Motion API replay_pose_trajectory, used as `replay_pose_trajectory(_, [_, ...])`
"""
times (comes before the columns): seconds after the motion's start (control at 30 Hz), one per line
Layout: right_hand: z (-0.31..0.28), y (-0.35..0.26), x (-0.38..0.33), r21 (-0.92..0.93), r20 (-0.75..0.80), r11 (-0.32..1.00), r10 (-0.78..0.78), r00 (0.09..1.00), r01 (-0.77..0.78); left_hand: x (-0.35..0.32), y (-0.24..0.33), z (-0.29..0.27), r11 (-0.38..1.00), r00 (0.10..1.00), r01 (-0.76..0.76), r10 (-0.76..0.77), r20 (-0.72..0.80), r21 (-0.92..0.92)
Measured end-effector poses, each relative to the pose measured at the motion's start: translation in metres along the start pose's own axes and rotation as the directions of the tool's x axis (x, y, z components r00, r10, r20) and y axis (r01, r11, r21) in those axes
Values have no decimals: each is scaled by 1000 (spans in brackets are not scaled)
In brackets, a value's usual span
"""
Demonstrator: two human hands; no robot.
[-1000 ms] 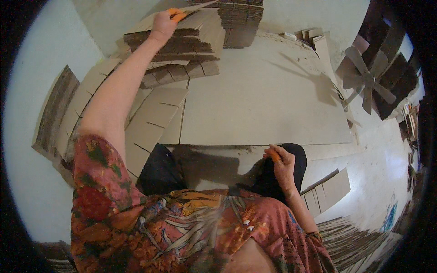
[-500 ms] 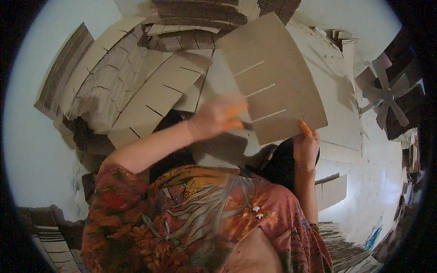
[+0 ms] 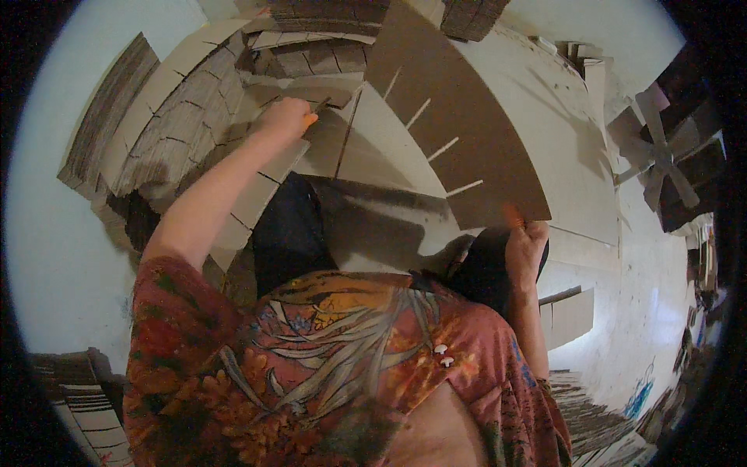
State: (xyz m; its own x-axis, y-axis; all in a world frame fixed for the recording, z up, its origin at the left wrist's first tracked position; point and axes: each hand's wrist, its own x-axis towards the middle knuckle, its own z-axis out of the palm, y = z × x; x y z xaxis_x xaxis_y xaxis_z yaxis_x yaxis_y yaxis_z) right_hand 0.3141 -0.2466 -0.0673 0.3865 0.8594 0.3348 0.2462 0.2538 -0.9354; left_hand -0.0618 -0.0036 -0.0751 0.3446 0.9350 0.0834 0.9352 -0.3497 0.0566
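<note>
My right hand (image 3: 527, 243) is closed on the near corner of a large brown cardboard panel (image 3: 467, 132). That panel stands tilted, with several narrow slots cut in from its left edge. Orange coverings show on my fingers. Farther left, my left hand (image 3: 286, 118) is closed at the far part of a second slotted cardboard panel (image 3: 247, 204), its orange-covered thumb on the edge. My forearm lies across this panel and hides much of it. Between the two panels, more flat cardboard (image 3: 373, 152) lies beyond my dark-clothed knees.
Stacked slotted cardboard (image 3: 179, 124) leans at the left, with more bundles (image 3: 319, 58) at the far side. A standing fan (image 3: 661, 159) is at the right. Large pale cardboard sheets (image 3: 552, 117) lie right of the held panel. Another stack (image 3: 85, 397) sits at lower left.
My left hand has moved away from the right panel's slotted edge, leftward and farther off, onto the left panel. The right panel has tilted, and its face looks narrower and darker.
</note>
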Motion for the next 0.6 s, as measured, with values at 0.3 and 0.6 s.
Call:
replay_pose_trajectory(0.3, [24,-19,16,201,-9,977,-68,998,69,-7,55,-78,697,969,208,-54,239,-686])
replay_pose_trajectory(0.6, [31,-25,45,364,-100,902,-210,973,232,-10,138,-96,332,850,290,342,401,-898])
